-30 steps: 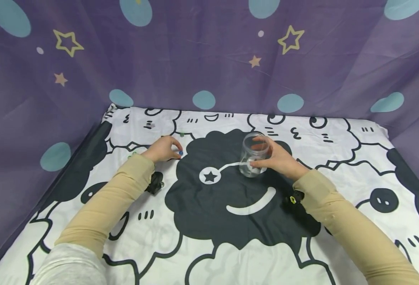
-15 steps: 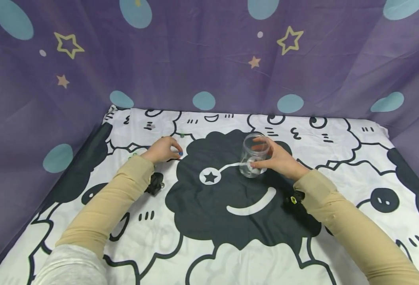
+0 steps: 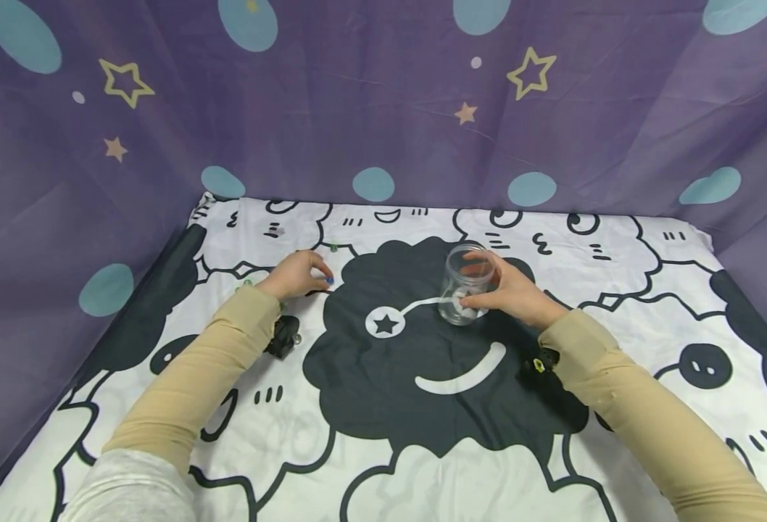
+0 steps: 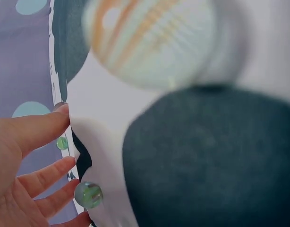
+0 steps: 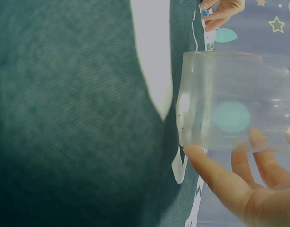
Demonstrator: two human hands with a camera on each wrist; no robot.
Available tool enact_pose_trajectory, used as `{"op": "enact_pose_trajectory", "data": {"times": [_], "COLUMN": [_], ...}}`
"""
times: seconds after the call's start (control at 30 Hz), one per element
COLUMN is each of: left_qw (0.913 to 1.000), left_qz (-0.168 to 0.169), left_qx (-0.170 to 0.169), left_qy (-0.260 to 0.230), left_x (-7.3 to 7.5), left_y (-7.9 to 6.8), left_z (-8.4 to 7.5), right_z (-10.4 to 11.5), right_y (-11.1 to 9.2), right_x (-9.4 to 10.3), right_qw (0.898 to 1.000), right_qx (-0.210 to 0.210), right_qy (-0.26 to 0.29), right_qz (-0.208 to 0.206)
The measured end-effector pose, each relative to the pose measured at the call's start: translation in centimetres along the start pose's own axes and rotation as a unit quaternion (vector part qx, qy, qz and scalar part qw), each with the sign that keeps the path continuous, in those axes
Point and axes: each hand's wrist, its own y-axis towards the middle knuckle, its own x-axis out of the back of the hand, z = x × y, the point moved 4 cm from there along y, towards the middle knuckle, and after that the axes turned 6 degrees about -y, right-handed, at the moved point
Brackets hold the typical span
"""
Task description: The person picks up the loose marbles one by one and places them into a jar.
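A small blue marble (image 3: 330,280) is pinched between the thumb and a finger of my left hand (image 3: 294,275), low over the cloth; the right wrist view also shows this blue marble (image 5: 205,13). In the left wrist view the marble is hidden behind the hand (image 4: 27,165). My right hand (image 3: 517,293) grips a clear, lidless jar (image 3: 455,286) from its right side, thumb in front and fingers behind. The jar stands upright on the dark printed patch, and no contents show through its wall (image 5: 239,85).
A green marble (image 3: 334,248) lies beyond my left hand, and more green ones (image 3: 247,282) sit beside its wrist. A clear marble (image 3: 296,338) rests near the black wrist camera (image 3: 282,337). An orange-striped marble (image 4: 152,38) looms blurred. A purple curtain (image 3: 383,109) hangs behind.
Almost nothing differs. My left hand and the blue marble have shifted very slightly left; the right hand and jar stay put.
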Motion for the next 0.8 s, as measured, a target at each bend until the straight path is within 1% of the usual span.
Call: {"op": "enact_pose_trajectory", "data": {"times": [0.2, 0.37, 0.6, 0.8], "left_qw": [0.9997, 0.9990, 0.9980, 0.9966], "left_qz": [-0.003, -0.015, -0.043, -0.050], "left_qx": [0.017, 0.020, -0.005, -0.003], "left_qy": [-0.017, -0.037, -0.047, -0.066], "left_x": [0.3, 0.6, 1.1, 1.4], "left_y": [-0.2, -0.5, -0.6, -0.7], "left_z": [0.2, 0.3, -0.2, -1.1], "right_z": [-0.1, -0.1, -0.2, -0.2], "right_y": [0.0, 0.0, 0.1, 0.2], "right_x": [0.0, -0.1, -0.1, 0.0], "right_qw": [1.000, 1.000, 1.000, 1.000], "right_qx": [0.003, 0.003, -0.002, -0.001], "right_qy": [0.011, 0.014, 0.014, 0.015], "right_qz": [0.004, 0.003, 0.002, 0.004]}}
